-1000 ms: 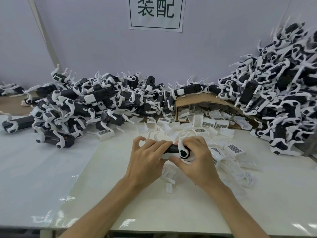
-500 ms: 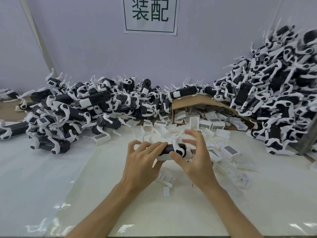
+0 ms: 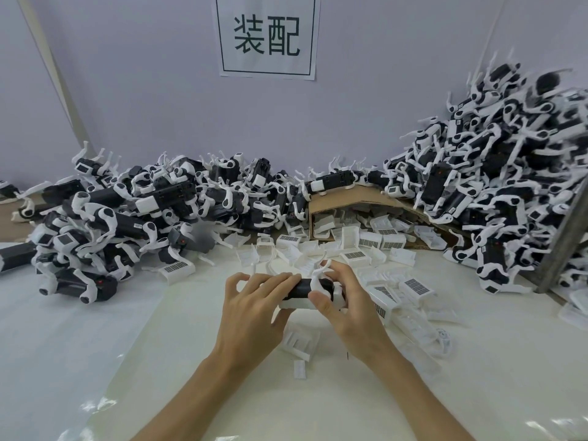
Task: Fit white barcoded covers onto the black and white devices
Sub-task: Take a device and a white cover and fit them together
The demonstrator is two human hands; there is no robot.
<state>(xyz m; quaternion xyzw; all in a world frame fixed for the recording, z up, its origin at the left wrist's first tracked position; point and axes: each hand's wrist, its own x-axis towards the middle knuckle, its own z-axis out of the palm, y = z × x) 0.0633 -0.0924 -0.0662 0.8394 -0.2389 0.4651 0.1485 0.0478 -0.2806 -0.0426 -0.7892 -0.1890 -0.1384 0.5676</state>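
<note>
Down again have come the fingers of my right hand (image 3: pixel 346 300), curled round the right end of the black and white device (image 3: pixel 302 286). My left hand (image 3: pixel 254 308) grips its left end, just above the table (image 3: pixel 413 393), near loose white barcoded covers (image 3: pixel 353 256).

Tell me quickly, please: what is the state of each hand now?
Left hand: closed, gripping the black and white plastic device.
Right hand: closed, gripping the other end of the same device.
</note>
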